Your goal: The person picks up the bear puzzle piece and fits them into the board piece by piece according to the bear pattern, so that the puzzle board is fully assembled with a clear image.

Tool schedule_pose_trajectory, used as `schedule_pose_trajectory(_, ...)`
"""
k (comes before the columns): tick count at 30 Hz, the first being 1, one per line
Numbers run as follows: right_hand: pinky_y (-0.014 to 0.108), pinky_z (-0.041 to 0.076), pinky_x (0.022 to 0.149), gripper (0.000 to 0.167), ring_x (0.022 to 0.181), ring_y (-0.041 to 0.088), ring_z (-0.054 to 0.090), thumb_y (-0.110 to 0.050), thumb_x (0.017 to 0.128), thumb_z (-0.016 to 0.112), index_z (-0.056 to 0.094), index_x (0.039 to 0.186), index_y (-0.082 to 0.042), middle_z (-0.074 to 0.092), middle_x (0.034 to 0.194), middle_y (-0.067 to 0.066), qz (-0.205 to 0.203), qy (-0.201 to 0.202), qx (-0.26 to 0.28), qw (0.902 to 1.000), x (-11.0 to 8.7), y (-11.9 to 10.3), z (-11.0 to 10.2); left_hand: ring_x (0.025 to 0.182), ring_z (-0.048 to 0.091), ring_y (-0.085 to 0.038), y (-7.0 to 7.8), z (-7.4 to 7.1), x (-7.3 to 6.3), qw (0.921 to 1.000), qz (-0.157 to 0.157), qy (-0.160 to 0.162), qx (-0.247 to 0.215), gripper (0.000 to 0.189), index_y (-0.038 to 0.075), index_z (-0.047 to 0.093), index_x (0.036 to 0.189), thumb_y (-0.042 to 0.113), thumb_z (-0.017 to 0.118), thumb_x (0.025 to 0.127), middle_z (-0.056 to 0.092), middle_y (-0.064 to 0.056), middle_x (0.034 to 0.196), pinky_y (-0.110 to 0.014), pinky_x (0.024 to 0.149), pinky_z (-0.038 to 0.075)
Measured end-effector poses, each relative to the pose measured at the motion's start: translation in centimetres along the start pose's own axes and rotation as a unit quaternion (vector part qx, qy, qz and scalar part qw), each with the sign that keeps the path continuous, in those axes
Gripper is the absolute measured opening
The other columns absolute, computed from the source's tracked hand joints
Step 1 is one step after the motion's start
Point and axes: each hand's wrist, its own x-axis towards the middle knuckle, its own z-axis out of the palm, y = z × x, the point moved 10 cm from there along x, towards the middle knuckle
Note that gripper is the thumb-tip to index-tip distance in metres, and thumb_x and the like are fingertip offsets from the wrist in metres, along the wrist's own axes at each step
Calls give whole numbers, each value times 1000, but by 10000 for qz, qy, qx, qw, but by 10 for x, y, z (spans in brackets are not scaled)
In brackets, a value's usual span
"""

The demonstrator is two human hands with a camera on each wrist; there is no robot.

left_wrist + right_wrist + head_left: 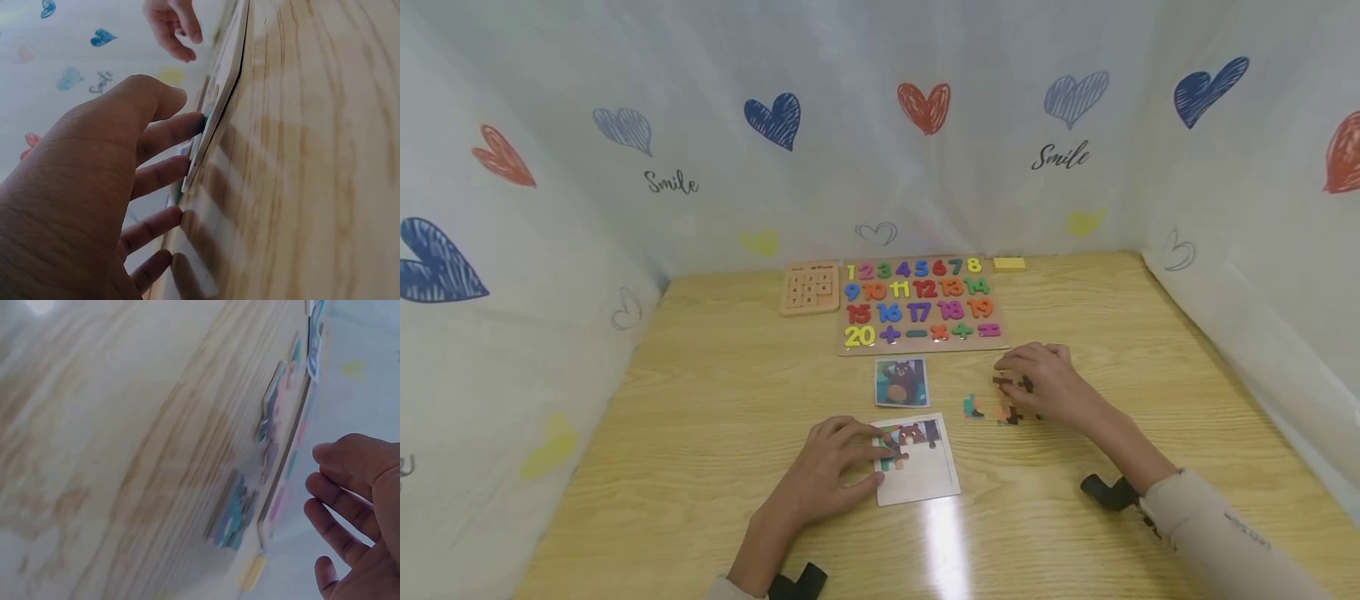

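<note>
My left hand (831,471) rests at the left edge of a square white puzzle board (925,483), its fingertips touching the board. Bear picture pieces (912,433) fill the board's upper part and left side. Over loose jigsaw pieces (1011,414) hovers my right hand (1052,387), hiding some of them. In the right wrist view this hand (369,506) has loosely bent fingers with nothing seen between them, and the pieces (234,515) lie apart from it. A bear picture card (902,382) lies just behind the board.
A wooden board of colored numbers (925,302) lies at the back. Beside it are a small numbered sliding puzzle (810,288) on the left and a yellow block (1009,264) on the right. White curtains (850,183) with printed hearts border the wooden table (715,400).
</note>
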Motion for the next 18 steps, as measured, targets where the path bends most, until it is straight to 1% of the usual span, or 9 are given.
schedule_pose_trajectory(6, 57, 33, 87, 22, 104, 31, 61, -11, 82, 81, 75, 103, -9, 70, 106, 7, 233, -247, -53, 9994, -4, 12, 7, 126, 46, -18, -2, 1, -1, 10000, 30, 24, 48, 27, 36, 74, 118, 39, 67, 92, 61, 10, 131, -51, 104, 35)
schedule_pose_trajectory(13, 57, 32, 85, 18, 101, 30, 61, -12, 83, 80, 76, 100, -11, 70, 103, 5, 248, -310, 43, 9992, -4, 14, 9, 126, 46, -18, -1, 1, -1, 10000, 45, 61, 18, 27, 37, 74, 118, 38, 68, 92, 61, 10, 131, -51, 104, 35)
schedule_pose_trajectory(18, 59, 29, 89, 19, 104, 30, 59, -12, 84, 78, 76, 103, -11, 70, 105, 4, 382, -626, 171, 9972, -5, 17, 15, 126, 45, -18, -2, 1, -1, 10000, 17, 44, 38, 27, 37, 74, 118, 39, 68, 92, 61, 10, 131, -51, 105, 35)
